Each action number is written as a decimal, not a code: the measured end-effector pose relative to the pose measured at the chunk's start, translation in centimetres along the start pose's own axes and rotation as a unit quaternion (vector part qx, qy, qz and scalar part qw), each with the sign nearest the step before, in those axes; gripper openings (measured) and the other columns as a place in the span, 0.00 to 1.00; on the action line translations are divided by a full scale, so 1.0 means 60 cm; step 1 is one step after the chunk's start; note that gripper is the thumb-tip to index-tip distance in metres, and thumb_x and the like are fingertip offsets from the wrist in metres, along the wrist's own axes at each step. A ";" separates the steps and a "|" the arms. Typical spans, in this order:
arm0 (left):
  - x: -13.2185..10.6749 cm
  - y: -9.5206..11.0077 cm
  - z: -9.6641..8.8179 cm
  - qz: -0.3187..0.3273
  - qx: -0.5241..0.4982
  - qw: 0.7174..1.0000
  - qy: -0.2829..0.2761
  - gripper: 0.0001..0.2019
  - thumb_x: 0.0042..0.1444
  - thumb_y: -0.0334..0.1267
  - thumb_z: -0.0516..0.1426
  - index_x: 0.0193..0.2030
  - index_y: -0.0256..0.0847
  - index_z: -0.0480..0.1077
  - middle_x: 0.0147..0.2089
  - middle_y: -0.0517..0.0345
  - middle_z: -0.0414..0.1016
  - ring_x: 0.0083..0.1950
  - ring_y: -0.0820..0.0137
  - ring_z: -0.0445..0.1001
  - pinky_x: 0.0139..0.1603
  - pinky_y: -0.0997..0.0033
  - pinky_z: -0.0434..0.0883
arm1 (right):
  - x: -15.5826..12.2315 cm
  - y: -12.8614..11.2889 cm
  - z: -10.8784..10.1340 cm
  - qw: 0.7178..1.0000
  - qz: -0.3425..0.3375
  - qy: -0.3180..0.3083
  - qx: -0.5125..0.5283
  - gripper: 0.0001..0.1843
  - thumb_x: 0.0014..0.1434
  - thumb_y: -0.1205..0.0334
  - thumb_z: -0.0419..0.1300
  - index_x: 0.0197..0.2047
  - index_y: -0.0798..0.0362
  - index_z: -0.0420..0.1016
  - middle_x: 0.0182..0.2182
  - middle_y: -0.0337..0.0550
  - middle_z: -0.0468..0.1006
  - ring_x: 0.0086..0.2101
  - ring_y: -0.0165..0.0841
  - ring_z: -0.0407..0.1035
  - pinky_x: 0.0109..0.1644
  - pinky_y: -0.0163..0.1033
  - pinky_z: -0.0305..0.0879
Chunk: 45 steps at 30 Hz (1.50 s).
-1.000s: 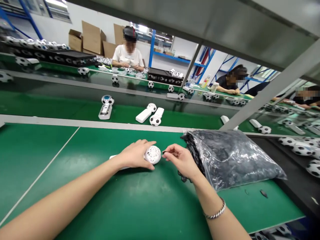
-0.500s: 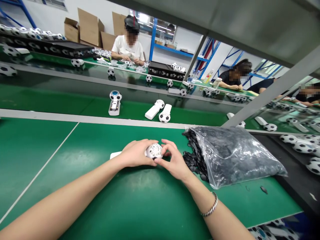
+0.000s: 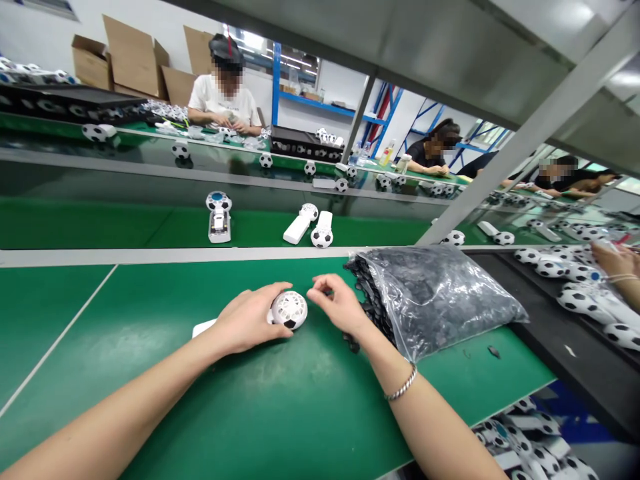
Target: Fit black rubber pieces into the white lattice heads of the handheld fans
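A white handheld fan (image 3: 290, 311) with a round, soccer-ball-patterned grille head lies on the green bench. My left hand (image 3: 249, 317) curves around its head from the left, thumb in front and fingers behind, covering part of the white handle. Just right of the head, apart from it, is my right hand (image 3: 340, 300), with thumb and fingertips pinched together. Whatever is in that pinch, if anything, is too small to make out. Beside the right hand, loose black pieces (image 3: 367, 293) spill from a clear plastic bag (image 3: 445, 300).
Beyond the bench edge, several soccer-ball fans (image 3: 322, 230) lie on a green conveyor belt (image 3: 125, 223). A black tray (image 3: 530, 320) with more fans stands at right, where another person's hand (image 3: 620, 267) reaches in. A slanting metal post (image 3: 480, 180) rises behind the bag. Co-workers sit across.
My right hand has come away from the fan head to the right, its fingers drawn together. My left hand stays on the fan. The view has turned right, and another person's hand now shows at the tray.
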<state>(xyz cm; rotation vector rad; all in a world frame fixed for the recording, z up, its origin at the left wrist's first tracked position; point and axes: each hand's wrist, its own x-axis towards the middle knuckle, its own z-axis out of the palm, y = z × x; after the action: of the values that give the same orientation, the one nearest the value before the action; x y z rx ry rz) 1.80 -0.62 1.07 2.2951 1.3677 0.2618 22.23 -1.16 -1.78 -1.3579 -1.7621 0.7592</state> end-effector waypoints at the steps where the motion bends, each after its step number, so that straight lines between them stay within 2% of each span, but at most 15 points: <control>1: 0.001 -0.002 -0.001 0.003 0.010 1.000 0.000 0.34 0.40 0.50 0.60 0.56 0.49 0.58 0.53 0.60 0.68 0.48 0.58 0.69 0.47 0.63 0.64 | 0.008 0.008 -0.009 0.998 -0.001 0.031 -0.061 0.06 0.56 0.60 0.57 0.34 0.54 0.68 0.38 0.44 0.69 0.38 0.32 0.65 0.43 0.38 0.62; 3: 0.006 -0.008 -0.003 0.034 0.030 0.999 0.003 0.29 0.41 0.44 0.59 0.54 0.47 0.60 0.51 0.59 0.69 0.47 0.60 0.69 0.47 0.64 0.63 | 0.019 0.023 -0.023 0.985 0.005 0.054 -0.165 0.07 0.56 0.62 0.58 0.38 0.54 0.71 0.37 0.44 0.67 0.38 0.33 0.64 0.45 0.40 0.61; 5: 0.012 -0.018 -0.005 0.082 0.056 0.995 0.020 0.26 0.45 0.38 0.55 0.54 0.47 0.60 0.52 0.60 0.68 0.49 0.61 0.67 0.49 0.63 0.60 | 0.022 0.033 -0.028 0.976 0.013 0.025 -0.217 0.09 0.55 0.62 0.60 0.40 0.53 0.72 0.36 0.44 0.67 0.39 0.34 0.63 0.46 0.40 0.60; 9: 0.020 -0.032 -0.009 0.108 0.115 0.985 0.063 0.29 0.46 0.27 0.49 0.57 0.51 0.58 0.52 0.59 0.67 0.52 0.61 0.62 0.49 0.60 0.58 | 0.014 0.030 -0.026 0.968 0.003 -0.021 -0.251 0.04 0.54 0.66 0.61 0.36 0.52 0.72 0.33 0.41 0.67 0.38 0.33 0.63 0.44 0.38 0.59; 12: 0.022 -0.034 -0.008 0.119 0.139 0.979 0.087 0.30 0.47 0.23 0.46 0.57 0.52 0.59 0.49 0.57 0.68 0.51 0.61 0.61 0.50 0.58 0.56 | 0.006 0.014 -0.027 0.965 -0.021 -0.027 -0.259 0.04 0.52 0.69 0.62 0.31 0.53 0.71 0.31 0.40 0.67 0.37 0.32 0.62 0.42 0.36 0.59; 14: 0.023 -0.033 -0.004 0.138 0.137 0.976 0.095 0.29 0.49 0.22 0.44 0.57 0.51 0.60 0.47 0.56 0.69 0.50 0.62 0.60 0.53 0.57 0.54 | 0.002 0.005 -0.029 0.970 -0.036 -0.035 -0.238 0.05 0.53 0.67 0.62 0.28 0.53 0.69 0.29 0.38 0.66 0.33 0.30 0.62 0.38 0.34 0.58; 17: 0.027 -0.033 0.004 0.155 0.118 0.976 0.099 0.29 0.50 0.22 0.44 0.57 0.50 0.60 0.47 0.58 0.70 0.51 0.63 0.59 0.54 0.56 0.53 | -0.002 -0.002 -0.030 0.980 -0.040 -0.060 -0.185 0.05 0.55 0.66 0.60 0.29 0.53 0.67 0.26 0.35 0.66 0.26 0.27 0.61 0.32 0.31 0.57; 22: 0.030 -0.037 0.007 0.156 0.105 0.977 0.099 0.28 0.50 0.21 0.44 0.56 0.50 0.60 0.47 0.59 0.70 0.51 0.63 0.60 0.54 0.55 0.53 | -0.008 0.001 -0.031 0.971 -0.020 -0.102 -0.217 0.04 0.54 0.69 0.60 0.29 0.52 0.70 0.27 0.36 0.67 0.30 0.29 0.64 0.34 0.33 0.58; 25: 0.030 -0.044 0.001 0.145 0.109 0.979 0.095 0.29 0.49 0.21 0.44 0.55 0.51 0.60 0.46 0.59 0.71 0.50 0.62 0.60 0.53 0.54 0.54 | -0.006 0.004 -0.026 0.972 -0.017 -0.072 -0.223 0.02 0.55 0.68 0.59 0.32 0.52 0.70 0.29 0.38 0.68 0.30 0.29 0.64 0.35 0.33 0.60; 28: 0.031 -0.051 -0.004 0.129 0.110 0.980 0.103 0.31 0.47 0.20 0.44 0.56 0.51 0.60 0.46 0.59 0.71 0.50 0.62 0.60 0.53 0.54 0.55 | 0.000 0.003 -0.012 0.970 -0.052 -0.033 -0.233 0.06 0.58 0.66 0.58 0.40 0.51 0.71 0.35 0.42 0.69 0.37 0.32 0.64 0.42 0.36 0.61; 31: 0.032 -0.052 -0.001 0.137 0.107 0.979 0.107 0.30 0.48 0.20 0.44 0.55 0.51 0.61 0.46 0.59 0.71 0.51 0.62 0.60 0.53 0.54 0.55 | 0.008 0.002 0.006 0.956 -0.056 -0.046 -0.284 0.09 0.58 0.64 0.57 0.44 0.51 0.71 0.38 0.44 0.69 0.42 0.36 0.62 0.45 0.39 0.60; 37: 0.033 -0.047 0.010 0.179 0.087 0.975 0.093 0.27 0.52 0.23 0.44 0.55 0.53 0.61 0.48 0.61 0.70 0.53 0.63 0.59 0.56 0.53 0.51 | 0.014 0.005 0.013 0.952 -0.019 -0.059 -0.300 0.01 0.57 0.67 0.58 0.34 0.52 0.70 0.34 0.41 0.68 0.38 0.34 0.62 0.39 0.36 0.59; 40: 0.033 -0.048 0.008 0.179 0.083 0.977 0.085 0.28 0.51 0.22 0.44 0.56 0.54 0.60 0.48 0.63 0.71 0.53 0.62 0.58 0.57 0.51 0.49 | 0.013 0.005 0.009 0.950 -0.032 -0.061 -0.304 0.04 0.58 0.67 0.57 0.31 0.52 0.68 0.32 0.40 0.67 0.37 0.33 0.62 0.38 0.36 0.58; 43: 0.032 -0.050 0.004 0.178 0.085 0.977 0.078 0.27 0.52 0.23 0.44 0.56 0.55 0.60 0.49 0.63 0.70 0.54 0.62 0.58 0.57 0.50 0.49 | 0.012 0.004 0.011 0.957 -0.038 -0.032 -0.285 0.02 0.59 0.65 0.56 0.37 0.52 0.68 0.35 0.41 0.67 0.38 0.33 0.62 0.39 0.36 0.60; 45: 0.032 -0.052 0.001 0.177 0.085 0.978 0.076 0.27 0.53 0.23 0.44 0.55 0.55 0.60 0.50 0.64 0.70 0.54 0.62 0.58 0.57 0.50 0.50 | 0.012 0.002 0.015 0.957 -0.046 -0.023 -0.284 0.08 0.59 0.62 0.56 0.44 0.51 0.67 0.39 0.43 0.66 0.40 0.34 0.62 0.41 0.37 0.60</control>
<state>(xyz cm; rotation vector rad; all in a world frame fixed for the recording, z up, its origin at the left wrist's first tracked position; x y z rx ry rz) 0.35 2.28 -0.60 2.7084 1.0755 0.4552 21.42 -0.43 -2.21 -1.6122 -2.1636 0.2311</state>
